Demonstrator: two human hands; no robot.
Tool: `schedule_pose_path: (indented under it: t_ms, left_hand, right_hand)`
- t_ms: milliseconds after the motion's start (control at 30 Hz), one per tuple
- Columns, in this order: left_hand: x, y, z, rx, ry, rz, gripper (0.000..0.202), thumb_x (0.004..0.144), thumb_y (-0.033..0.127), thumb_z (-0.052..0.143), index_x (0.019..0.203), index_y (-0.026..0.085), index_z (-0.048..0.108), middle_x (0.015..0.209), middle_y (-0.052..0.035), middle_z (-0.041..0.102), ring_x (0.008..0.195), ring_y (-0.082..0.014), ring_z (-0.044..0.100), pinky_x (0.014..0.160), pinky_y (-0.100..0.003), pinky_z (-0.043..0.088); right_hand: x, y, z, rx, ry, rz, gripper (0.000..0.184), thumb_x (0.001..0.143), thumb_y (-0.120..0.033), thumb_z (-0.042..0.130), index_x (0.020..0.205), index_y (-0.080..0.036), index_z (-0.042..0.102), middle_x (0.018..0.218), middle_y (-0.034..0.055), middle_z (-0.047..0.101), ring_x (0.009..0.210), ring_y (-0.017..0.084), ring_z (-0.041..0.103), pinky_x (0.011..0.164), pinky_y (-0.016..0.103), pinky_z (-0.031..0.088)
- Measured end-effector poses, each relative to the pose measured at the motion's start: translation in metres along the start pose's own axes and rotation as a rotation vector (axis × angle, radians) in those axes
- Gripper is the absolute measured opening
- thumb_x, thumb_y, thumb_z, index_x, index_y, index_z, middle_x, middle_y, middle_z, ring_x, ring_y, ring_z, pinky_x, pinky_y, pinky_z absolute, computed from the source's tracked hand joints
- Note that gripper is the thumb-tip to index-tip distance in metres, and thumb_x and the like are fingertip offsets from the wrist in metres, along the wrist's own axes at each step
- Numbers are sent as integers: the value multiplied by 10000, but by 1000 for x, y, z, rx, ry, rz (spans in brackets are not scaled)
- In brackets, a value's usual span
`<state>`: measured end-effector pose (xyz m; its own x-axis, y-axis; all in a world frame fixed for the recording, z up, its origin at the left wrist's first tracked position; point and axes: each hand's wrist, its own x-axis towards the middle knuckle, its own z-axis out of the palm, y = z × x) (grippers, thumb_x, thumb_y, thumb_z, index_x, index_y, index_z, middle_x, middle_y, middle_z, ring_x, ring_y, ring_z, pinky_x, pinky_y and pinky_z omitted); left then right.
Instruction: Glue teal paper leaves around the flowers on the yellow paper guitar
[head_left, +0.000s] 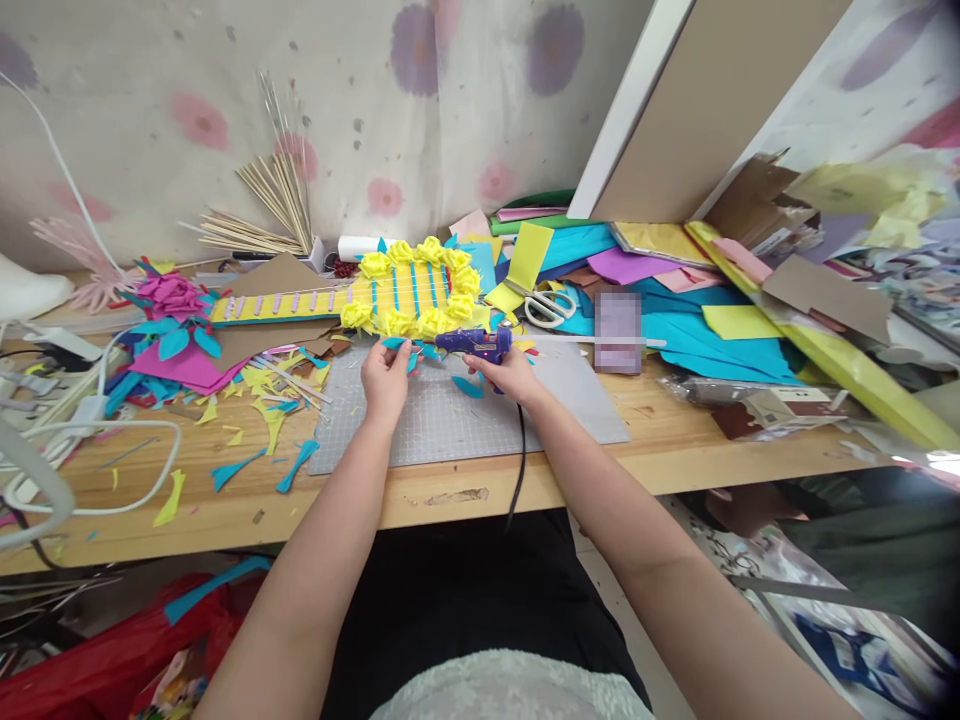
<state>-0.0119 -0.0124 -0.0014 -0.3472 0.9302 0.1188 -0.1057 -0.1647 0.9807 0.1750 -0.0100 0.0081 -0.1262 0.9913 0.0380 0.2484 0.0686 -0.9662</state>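
Note:
A blue paper leaf [395,343] is pinched in my left hand [387,378], above the grey cutting mat [352,430]. My right hand [510,372] is wrapped round a purple glue gun [474,344], its nozzle pointing left toward the leaf. A long white glue stick [592,341] sticks out of the gun's back end to the right. Another blue leaf [469,387] lies on the mat below the gun. Just behind my hands lies a yellow craft guitar [409,285] edged with yellow paper flowers [433,322], its neck reaching left to a magenta flower [176,295].
White-handled scissors [550,309] lie right of the guitar among coloured sheets [720,335]. Paper scraps [274,415] litter the wooden table [525,490] on the left, near white cables [172,450]. Thin wooden sticks [281,200] stand at the back. The gun's black cord [520,470] hangs over the front edge.

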Motion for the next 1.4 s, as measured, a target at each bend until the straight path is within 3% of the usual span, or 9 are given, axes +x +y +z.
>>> schedule_pose_path:
  t_ms: [267,500,1067,1400]
  left_hand:
    - [0,0,3,-41,-1,-7,208,655,236,696,808,175,569,772,-19,663,713,-144,655,620,-258,529]
    - [4,-6,0,7,-37,92,285,591,174,734,808,180,549,794,-22,662,805,-154,661,810,-303,511]
    - [3,-6,1,10,-22,56,299,586,162,734,822,184,551,775,-15,665,772,-148,664,784,-289,515]
    - [3,-5,0,16,-29,58,301,587,158,740,823,183,554,771,-18,667,772,-151,666,786,-292,511]
  right_hand:
    - [0,4,-2,-62,33,-50,397,661,-571,666,790,-201,602,610,20,601,558,133,539,466,247,424]
    - [0,5,-3,-116,29,-106,343,689,-530,651,775,-200,622,661,37,629,686,182,602,595,292,480]
    - [2,8,-2,-115,-5,-119,344,699,-548,632,683,-210,565,626,18,591,629,158,568,590,290,462]
    - [2,10,-4,-135,-13,-128,339,716,-553,625,742,-216,597,634,18,592,644,169,573,581,294,468]
